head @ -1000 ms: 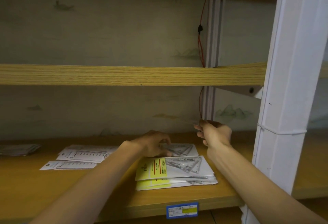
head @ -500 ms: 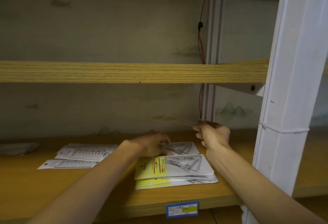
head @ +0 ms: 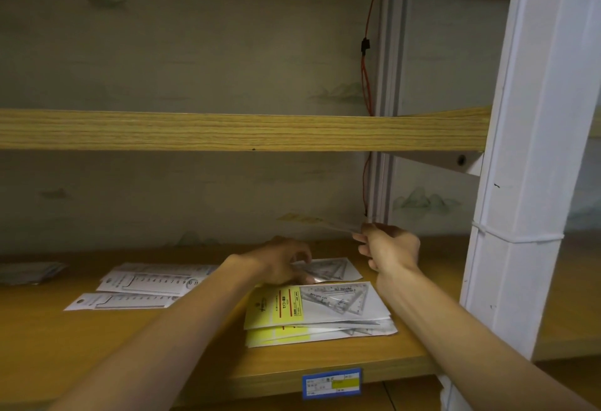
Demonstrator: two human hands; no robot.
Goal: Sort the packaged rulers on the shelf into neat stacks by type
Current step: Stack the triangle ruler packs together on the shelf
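The packaged rulers lie on the shelf: a stack of triangle packs at the front, straight-ruler packs to the left. My right hand pinches one pack in the air, seen edge-on. My left hand curls its fingers onto a triangle pack behind the stack. I should check the raised pack's type, then lay it square on its match.

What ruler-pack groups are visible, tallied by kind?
Stacks of triangle set-square packs with yellow labels: 1
Loose triangle set-square packs: 2, one under the left hand, one pinched in the right hand
Straight ruler packs on white cards: 2
Total: 5
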